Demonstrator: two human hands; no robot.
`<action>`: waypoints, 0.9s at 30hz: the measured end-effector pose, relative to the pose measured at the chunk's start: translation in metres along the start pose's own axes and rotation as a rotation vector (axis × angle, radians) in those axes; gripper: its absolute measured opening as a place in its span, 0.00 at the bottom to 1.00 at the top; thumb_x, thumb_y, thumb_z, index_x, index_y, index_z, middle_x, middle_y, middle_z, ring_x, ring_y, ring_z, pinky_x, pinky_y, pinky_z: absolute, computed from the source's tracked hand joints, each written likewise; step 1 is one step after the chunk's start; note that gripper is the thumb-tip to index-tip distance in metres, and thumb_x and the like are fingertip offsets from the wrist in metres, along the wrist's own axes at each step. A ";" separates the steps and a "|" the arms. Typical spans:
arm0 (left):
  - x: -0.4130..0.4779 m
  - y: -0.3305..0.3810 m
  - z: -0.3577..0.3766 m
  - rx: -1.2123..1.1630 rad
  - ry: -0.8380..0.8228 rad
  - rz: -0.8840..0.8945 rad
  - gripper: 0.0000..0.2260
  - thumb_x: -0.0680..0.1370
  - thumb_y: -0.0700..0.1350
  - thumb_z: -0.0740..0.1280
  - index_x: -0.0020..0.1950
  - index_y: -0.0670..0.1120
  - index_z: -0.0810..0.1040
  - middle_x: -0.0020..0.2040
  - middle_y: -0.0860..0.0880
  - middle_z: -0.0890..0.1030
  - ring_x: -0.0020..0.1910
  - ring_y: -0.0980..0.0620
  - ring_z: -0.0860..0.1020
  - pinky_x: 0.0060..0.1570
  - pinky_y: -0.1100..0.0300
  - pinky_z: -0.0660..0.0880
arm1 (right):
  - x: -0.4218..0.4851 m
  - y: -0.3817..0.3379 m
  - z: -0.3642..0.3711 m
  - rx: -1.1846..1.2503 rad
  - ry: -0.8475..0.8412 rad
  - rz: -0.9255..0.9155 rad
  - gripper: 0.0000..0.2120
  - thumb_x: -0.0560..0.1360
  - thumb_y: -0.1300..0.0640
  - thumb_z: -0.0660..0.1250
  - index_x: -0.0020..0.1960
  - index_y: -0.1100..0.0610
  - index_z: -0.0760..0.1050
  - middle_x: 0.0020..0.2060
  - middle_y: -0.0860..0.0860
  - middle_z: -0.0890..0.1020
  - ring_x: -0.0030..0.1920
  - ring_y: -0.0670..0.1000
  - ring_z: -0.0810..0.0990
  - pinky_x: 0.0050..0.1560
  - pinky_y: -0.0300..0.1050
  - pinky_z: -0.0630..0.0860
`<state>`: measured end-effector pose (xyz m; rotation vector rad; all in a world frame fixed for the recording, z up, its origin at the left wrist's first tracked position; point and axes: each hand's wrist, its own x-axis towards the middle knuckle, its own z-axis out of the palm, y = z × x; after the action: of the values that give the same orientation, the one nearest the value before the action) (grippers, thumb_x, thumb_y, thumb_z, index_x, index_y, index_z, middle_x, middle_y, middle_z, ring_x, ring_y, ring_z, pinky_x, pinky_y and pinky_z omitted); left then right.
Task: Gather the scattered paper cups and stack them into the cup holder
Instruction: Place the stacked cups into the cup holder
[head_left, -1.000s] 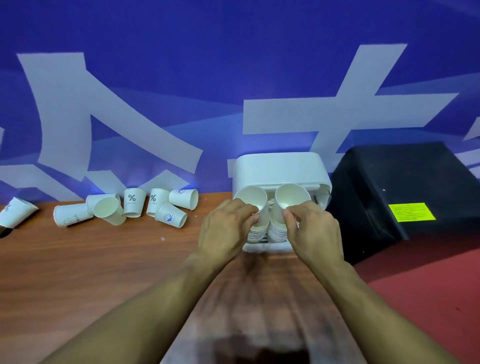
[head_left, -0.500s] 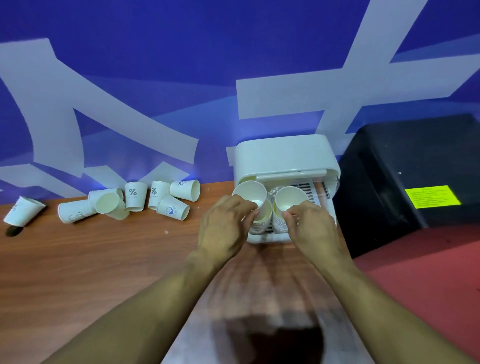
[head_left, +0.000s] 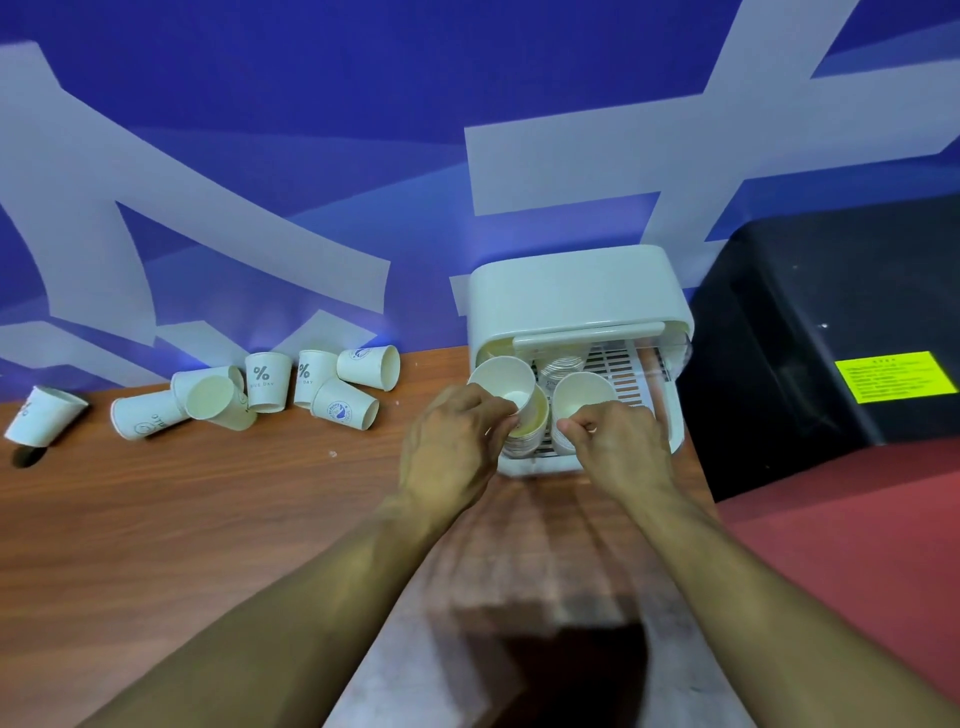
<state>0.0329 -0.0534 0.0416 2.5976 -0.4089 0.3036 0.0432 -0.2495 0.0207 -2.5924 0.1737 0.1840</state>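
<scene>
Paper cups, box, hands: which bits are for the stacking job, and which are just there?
For the job: white plastic cup holder; scattered white paper cups; left hand and right hand, each holding a cup.
Just there: black box with yellow label; brown wooden table.

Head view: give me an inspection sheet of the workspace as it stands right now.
Surface: brown wood-grain table, bare in the middle.
Job's things: white plastic cup holder, open at the front, cup stacks inside; seven loose white paper cups by the wall, most tipped over.
Clutter: small white speck on the table.
Grips: left hand shut on a tilted white cup over the left stack; right hand shut on the right stack's top cup.
Cables: nothing seen.
Surroundings: blue-and-white wall banner; black box with a yellow label; red floor.
</scene>
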 end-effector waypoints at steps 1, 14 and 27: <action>0.001 -0.001 0.002 0.005 -0.017 -0.006 0.04 0.78 0.49 0.69 0.49 0.52 0.83 0.42 0.54 0.80 0.45 0.50 0.77 0.37 0.59 0.72 | 0.002 0.000 0.001 -0.002 0.000 0.007 0.11 0.76 0.44 0.67 0.43 0.49 0.84 0.38 0.52 0.84 0.43 0.57 0.80 0.40 0.44 0.71; 0.013 0.000 0.019 0.096 -0.289 -0.109 0.08 0.79 0.50 0.67 0.52 0.53 0.85 0.50 0.53 0.82 0.53 0.50 0.76 0.48 0.56 0.70 | 0.004 0.001 0.004 0.026 0.014 -0.018 0.10 0.76 0.45 0.68 0.45 0.49 0.85 0.38 0.53 0.84 0.44 0.57 0.80 0.39 0.41 0.66; 0.016 0.000 0.025 0.213 -0.377 -0.123 0.06 0.79 0.50 0.66 0.51 0.53 0.82 0.48 0.53 0.79 0.55 0.50 0.74 0.41 0.57 0.71 | 0.003 -0.006 0.006 -0.005 0.000 -0.013 0.10 0.77 0.45 0.66 0.47 0.49 0.84 0.40 0.51 0.85 0.45 0.56 0.80 0.40 0.42 0.67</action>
<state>0.0515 -0.0703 0.0246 2.8781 -0.3572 -0.2002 0.0461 -0.2416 0.0176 -2.5975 0.1567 0.1793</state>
